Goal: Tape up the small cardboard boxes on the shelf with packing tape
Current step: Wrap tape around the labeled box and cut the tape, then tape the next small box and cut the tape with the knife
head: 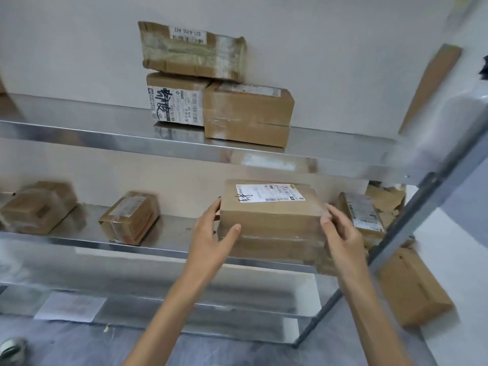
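A brown cardboard box (272, 220) with a white shipping label on top sits at the front edge of the middle metal shelf (105, 241). My left hand (211, 231) lies against its left side, fingers fairly straight along the side and thumb across the front face. My right hand (340, 233) touches the box's right front corner with loosely bent fingers. The box has clear tape across its front.
Two small boxes (39, 207) (129, 217) stand to the left on the same shelf, and a labelled box (361, 210) with torn cardboard stands to the right. Three taped boxes (248, 112) are stacked on the upper shelf (79, 133). A shelf post (412, 220) rises at right, with another box (412, 286) beyond it.
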### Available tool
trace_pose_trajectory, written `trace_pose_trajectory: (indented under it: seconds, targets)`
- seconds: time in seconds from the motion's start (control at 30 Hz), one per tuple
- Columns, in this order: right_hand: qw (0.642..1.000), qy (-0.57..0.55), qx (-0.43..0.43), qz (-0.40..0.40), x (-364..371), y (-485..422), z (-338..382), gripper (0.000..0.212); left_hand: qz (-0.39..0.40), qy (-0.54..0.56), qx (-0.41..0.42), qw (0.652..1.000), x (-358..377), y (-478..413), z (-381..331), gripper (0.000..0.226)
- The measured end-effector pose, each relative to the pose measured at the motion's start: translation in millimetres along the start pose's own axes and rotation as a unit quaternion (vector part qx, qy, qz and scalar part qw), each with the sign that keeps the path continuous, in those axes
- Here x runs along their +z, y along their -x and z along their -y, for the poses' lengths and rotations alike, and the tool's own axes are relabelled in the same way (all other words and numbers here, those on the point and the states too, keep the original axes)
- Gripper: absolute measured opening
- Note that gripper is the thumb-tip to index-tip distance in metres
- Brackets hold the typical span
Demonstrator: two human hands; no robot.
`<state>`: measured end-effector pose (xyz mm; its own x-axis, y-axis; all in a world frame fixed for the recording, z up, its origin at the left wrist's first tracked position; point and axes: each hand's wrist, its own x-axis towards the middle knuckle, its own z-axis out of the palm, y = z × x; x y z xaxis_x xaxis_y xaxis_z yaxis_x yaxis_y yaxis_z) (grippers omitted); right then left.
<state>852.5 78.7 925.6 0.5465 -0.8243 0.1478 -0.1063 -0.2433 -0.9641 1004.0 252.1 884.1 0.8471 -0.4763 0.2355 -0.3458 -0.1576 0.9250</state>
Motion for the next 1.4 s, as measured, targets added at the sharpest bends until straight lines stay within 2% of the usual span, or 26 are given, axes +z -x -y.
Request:
trace_pose_trajectory:
  seconds: [0.3, 0.47, 0.57, 0.7, 0.8, 0.87, 0.9, 1.0, 1.1, 1.2, 1.4]
  targets:
    - [0.994, -0.009, -0.082, -0.078, -100.3, 46.0, 62.1, 0.038, -0.004, -0.032, 0.148, 0.988, 16.0, 61.3, -113.7, 0.064]
    - [0.985, -0.009, -0.126, -0.121, -123.9, 23.3, 90.0, 0.041, -0.009, -0.022, 0.208, 0.978, 32.1, 31.5, -156.4, 0.067]
    - [0.981, 0.002, -0.148, -0.129, -123.0, -14.3, 98.0, 0.042, 0.008, -0.023, 0.215, 0.976, 47.2, -6.2, -172.1, 0.067]
    - [0.98, 0.004, -0.14, -0.141, -110.5, -70.0, 93.3, 0.046, 0.019, -0.02, 0.221, 0.975, 74.6, -55.6, -170.8, 0.061]
    - [0.979, 0.017, -0.143, -0.142, -98.8, -98.5, 80.5, 0.049, -0.001, -0.032, 0.232, 0.972, 93.0, -81.4, -156.5, 0.055]
    - [0.977, 0.024, -0.155, -0.141, -92.6, -114.9, 73.3, 0.053, -0.031, -0.079, 0.244, 0.966, 100.4, -90.7, -147.4, 0.055]
    - [0.977, 0.026, -0.158, -0.139, -89.9, -123.4, 70.9, 0.055, -0.074, -0.13, 0.263, 0.953, 102.3, -95.1, -143.9, 0.055]
    - [0.98, 0.019, -0.157, -0.124, -80.1, -145.7, 69.3, 0.055, -0.19, -0.288, 0.313, 0.885, 103.4, -111.7, -136.8, 0.057]
    - [0.98, 0.021, -0.16, -0.117, -69.3, -162.0, 68.2, 0.054, -0.219, -0.344, 0.312, 0.858, 103.5, -129.8, -131.8, 0.062]
    - [0.981, 0.011, -0.159, -0.111, -61.7, -174.1, 68.0, 0.054, -0.218, -0.368, 0.307, 0.85, 104.5, -142.8, -125.6, 0.063]
    - [0.981, 0.018, -0.162, -0.103, -57.5, -186.2, 66.9, 0.056, -0.207, -0.343, 0.309, 0.863, 105.8, -155.5, -117.9, 0.064]
